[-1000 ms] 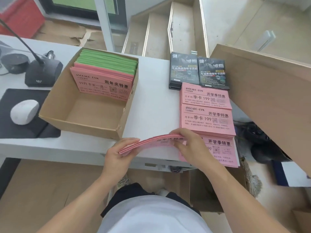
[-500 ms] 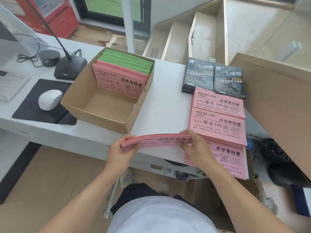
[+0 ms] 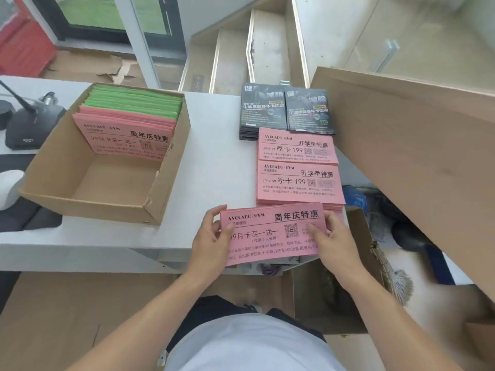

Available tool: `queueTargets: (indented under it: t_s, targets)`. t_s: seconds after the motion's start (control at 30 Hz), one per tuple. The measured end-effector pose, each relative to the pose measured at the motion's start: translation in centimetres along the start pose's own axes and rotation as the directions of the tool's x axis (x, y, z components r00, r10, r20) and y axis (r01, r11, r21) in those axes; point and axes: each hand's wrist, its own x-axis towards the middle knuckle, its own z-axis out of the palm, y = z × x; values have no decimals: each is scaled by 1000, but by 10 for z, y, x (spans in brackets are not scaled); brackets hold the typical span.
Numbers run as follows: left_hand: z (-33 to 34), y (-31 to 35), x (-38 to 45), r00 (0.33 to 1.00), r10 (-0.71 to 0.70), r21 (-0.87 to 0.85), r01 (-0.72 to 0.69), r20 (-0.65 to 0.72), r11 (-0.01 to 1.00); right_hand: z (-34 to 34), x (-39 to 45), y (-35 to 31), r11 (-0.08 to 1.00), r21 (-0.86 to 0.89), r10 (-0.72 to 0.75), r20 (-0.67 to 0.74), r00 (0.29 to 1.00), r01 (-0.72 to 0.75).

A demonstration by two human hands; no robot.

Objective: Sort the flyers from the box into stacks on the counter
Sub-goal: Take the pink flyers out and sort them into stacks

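My white shirt [image 3: 254, 346] fills the bottom of the frame, and both forearms reach up from it toward the middle. My left hand [image 3: 211, 236] pinches the left end of a pink flyer bundle [image 3: 270, 234], thumb on its printed face and fingers curled behind the edge. My right hand [image 3: 330, 239] grips the right end the same way, thumb lying over the print near the QR code. The bundle faces up at me, slightly tilted, its lower part hanging past the near edge of the white bench [image 3: 214, 170].

Just above the bundle, right of centre, two pink stacks [image 3: 298, 180] lie on the bench one behind the other, the nearer one touching or slipping under the bundle's top edge; I cannot tell which. Beyond them, two black flyer stacks [image 3: 286, 111] sit side by side.

In the left half of the frame stands the open cardboard box [image 3: 88, 202]. Its near part shows bare floor, while pink flyers [image 3: 126, 137] lean against green flyers [image 3: 136, 103] at its far end.

At the left edge I see part of a white mouse [image 3: 9, 188] on a dark pad [image 3: 26, 218], and above it a black microphone base [image 3: 29, 127]. A large cardboard sheet [image 3: 417, 145] slants across the right side.
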Motion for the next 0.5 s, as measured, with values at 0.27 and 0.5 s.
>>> queueTargets:
  t_s: [0.27, 0.5]
  targets:
    - [51, 2, 27, 997, 47, 278, -61, 58, 959, -33, 6, 36, 943, -311, 35, -257, 966, -117]
    - [47, -17, 7, 997, 69, 652, -77, 37, 754, -39, -5, 41, 871, -482, -10, -217, 976, -98]
